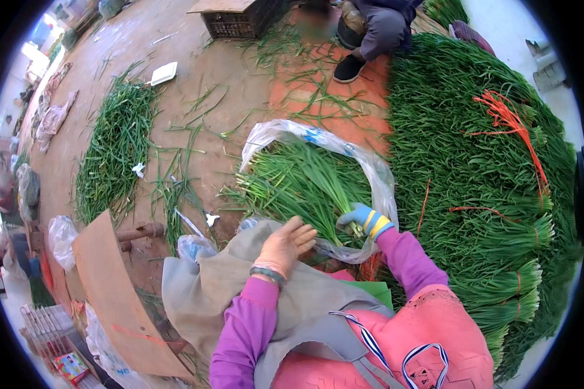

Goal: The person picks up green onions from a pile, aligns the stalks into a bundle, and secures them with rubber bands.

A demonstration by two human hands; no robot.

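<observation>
My right hand (357, 220), in a blue knit glove with yellow bands, grips a small bunch of garlic chives (328, 182) by the pale stem ends. The leaves fan away from me over a loose heap of chives (277, 170). This heap lies in a clear plastic bag (379, 180) with its rim rolled down, in front of my knees. My left hand (288, 241), with a dark bangle at the wrist, is held near the bag's close edge. Its fingers are extended and nothing shows in them. A grey apron (233, 272) covers my lap.
Tied chive bundles (516, 282) and a broad chive pile (447, 131) fill the right side, with orange twine (508, 116) on top. Loose leaves form a heap (114, 150) at left. A wooden board (121, 296) stands nearby. Another person (382, 29) crouches ahead beside a crate (233, 22).
</observation>
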